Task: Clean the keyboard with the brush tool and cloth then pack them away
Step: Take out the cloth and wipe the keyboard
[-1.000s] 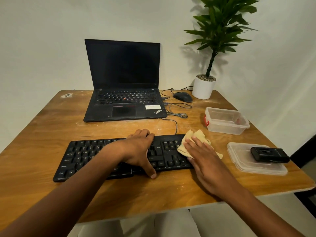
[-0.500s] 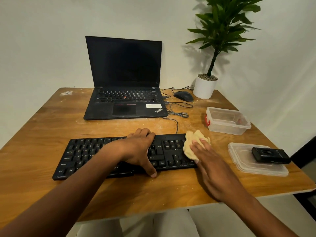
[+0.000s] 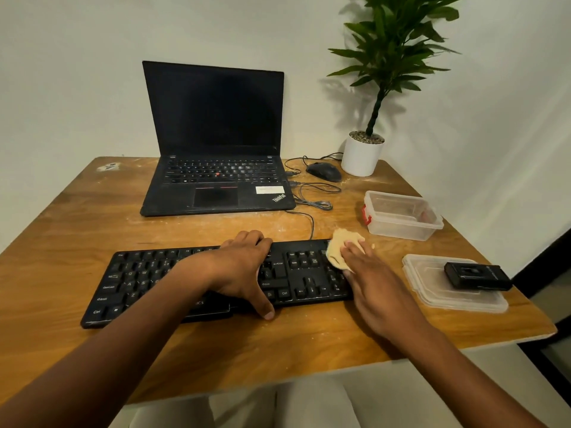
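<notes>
A wooden table carries the whole scene. At its far side stands an open laptop, screen dark, with a potted plant and a mouse to its right. The keyboard lies across the near half, its cable running back toward the laptop. The left hand rests across the keyboard's middle, fingers hooked over the far edge and thumb at the near edge, steadying it. The right hand presses the cloth with nearly straight fingers onto the keyboard's far right corner, over the number pad; the cloth is bunched beneath the fingertips. Right of the keyboard, an open clear box with a red clasp sits empty, and nearer the viewer its lid lies flat, bearing a black object, apparently the brush tool. Judged from this layout, the wiping stage is under way at the right end; whether brushing is complete cannot be told. Packing both items into the box and closing the lid remain
</notes>
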Demonstrator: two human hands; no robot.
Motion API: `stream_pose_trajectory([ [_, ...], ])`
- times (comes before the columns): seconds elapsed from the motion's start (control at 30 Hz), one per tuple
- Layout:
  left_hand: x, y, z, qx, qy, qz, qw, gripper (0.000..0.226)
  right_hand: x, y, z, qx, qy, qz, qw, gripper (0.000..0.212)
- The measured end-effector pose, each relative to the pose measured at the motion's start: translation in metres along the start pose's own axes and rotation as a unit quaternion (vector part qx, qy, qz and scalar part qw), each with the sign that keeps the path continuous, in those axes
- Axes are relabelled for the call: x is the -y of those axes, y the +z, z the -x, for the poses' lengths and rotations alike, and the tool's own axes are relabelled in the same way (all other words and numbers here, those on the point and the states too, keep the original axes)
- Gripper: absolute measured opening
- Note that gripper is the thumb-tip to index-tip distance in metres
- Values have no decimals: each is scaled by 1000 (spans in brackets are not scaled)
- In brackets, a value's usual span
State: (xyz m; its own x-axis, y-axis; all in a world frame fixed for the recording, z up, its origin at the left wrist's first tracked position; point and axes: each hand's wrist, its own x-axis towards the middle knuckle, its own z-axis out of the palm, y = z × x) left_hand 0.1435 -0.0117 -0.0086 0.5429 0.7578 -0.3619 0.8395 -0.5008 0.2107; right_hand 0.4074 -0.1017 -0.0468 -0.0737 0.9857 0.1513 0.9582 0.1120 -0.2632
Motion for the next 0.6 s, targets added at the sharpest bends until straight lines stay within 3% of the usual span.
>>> stream_pose_trajectory([
  [0.23,0,0,0,1,2,6,1000,144,12,-6,40,45,-86,-13,995,53],
  [0.3,0,0,0,-1,2,5,1000,144,-10,-8,49,36,-57,-6,998,61],
  [0.43,0,0,-1,0,0,4,1000,145,-14,-6,30,5,13,-23,1000,52],
  [0.6,1,0,0,5,2,4,1000,146,21,1,44,40,-73,-11,996,54],
])
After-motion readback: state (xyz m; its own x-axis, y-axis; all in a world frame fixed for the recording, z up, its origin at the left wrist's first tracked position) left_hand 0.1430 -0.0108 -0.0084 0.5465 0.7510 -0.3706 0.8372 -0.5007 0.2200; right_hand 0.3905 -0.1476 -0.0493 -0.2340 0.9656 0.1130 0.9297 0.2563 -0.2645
